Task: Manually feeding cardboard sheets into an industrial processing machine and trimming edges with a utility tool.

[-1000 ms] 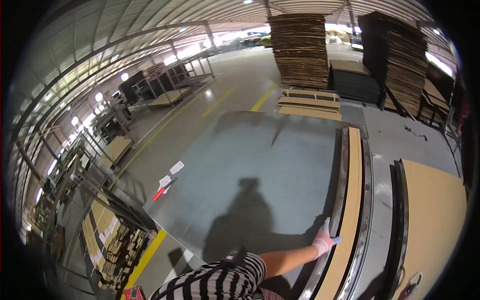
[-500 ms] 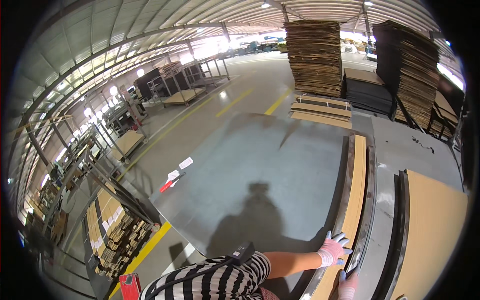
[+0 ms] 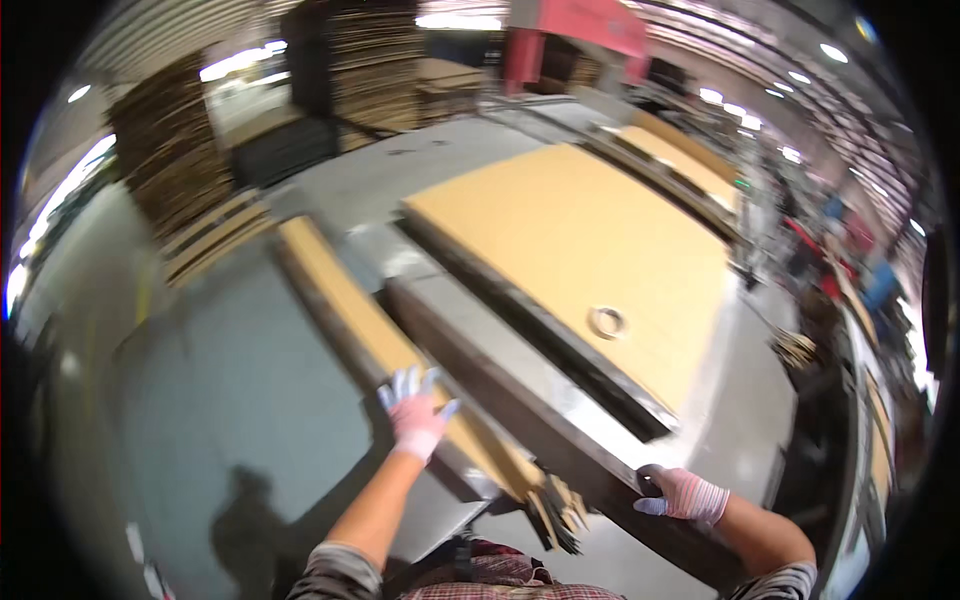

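Observation:
My left hand, in a pale pink glove with bluish-white fingertips, lies with spread fingers on a long stack of narrow tan board strips. The stack rests along a dark metal rail on the grey-blue sheet tabletop. Its near end fans out in uneven dark and tan tips. Off to the right, my gloved right hand is closed on the upper edge of a long dark metal bar, close to its near end. A gap separates this bar from the strips. Motion blurs the finger details.
Beyond the bar, a large tan board stack carries a roll of tape, with a dark rail along its near side. Tall board piles stand at the far left. Another tan panel lies at the back right.
My view has swung to the right. The metal bar now stands apart from the strips, and my right hand has moved out to its near end. My left hand stays on the strips, fingers spread.

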`<state>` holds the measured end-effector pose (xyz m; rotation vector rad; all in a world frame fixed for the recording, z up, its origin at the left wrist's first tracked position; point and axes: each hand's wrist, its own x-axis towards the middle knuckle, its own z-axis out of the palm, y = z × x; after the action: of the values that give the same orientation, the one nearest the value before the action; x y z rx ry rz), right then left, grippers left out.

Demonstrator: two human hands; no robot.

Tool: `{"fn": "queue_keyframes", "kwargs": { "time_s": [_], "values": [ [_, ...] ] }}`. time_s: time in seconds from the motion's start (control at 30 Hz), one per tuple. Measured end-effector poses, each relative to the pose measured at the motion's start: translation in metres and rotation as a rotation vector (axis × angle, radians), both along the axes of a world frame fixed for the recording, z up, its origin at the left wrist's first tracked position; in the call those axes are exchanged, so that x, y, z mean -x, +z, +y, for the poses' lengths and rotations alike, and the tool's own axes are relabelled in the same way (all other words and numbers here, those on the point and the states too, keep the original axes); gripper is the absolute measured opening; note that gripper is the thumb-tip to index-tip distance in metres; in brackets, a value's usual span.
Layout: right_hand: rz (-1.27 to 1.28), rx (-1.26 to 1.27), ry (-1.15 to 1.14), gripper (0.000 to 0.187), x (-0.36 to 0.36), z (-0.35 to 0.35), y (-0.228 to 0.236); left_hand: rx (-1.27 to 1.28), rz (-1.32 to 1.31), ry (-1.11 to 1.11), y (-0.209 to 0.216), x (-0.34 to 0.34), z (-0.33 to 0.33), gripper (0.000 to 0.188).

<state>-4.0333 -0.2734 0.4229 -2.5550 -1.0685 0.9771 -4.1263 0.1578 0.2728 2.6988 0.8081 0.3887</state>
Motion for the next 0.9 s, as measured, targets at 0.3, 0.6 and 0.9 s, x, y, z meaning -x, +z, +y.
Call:
{"fn": "queue_keyframes", "kwargs": {
  "time_s": [0.3, 0.6, 0.9],
  "values": [
    [0.115, 0.211, -0.177, 0.071, 0.155, -0.141, 0.098, 2.458, -0.562, 0.079, 0.016, 0.029, -0.263, 0.086],
    [-0.078, 0.047, -0.485, 0.050, 0.207, -0.391, -0.028, 2.675, -0.584, -0.512, 0.032, -0.047, -0.480, 0.048],
    [-0.111, -0.338, -0.585, 0.050, 0.096, -0.590, -0.065, 2.559, -0.464, -0.606, 0.078, -0.176, -0.681, 0.034]
  ]
}}
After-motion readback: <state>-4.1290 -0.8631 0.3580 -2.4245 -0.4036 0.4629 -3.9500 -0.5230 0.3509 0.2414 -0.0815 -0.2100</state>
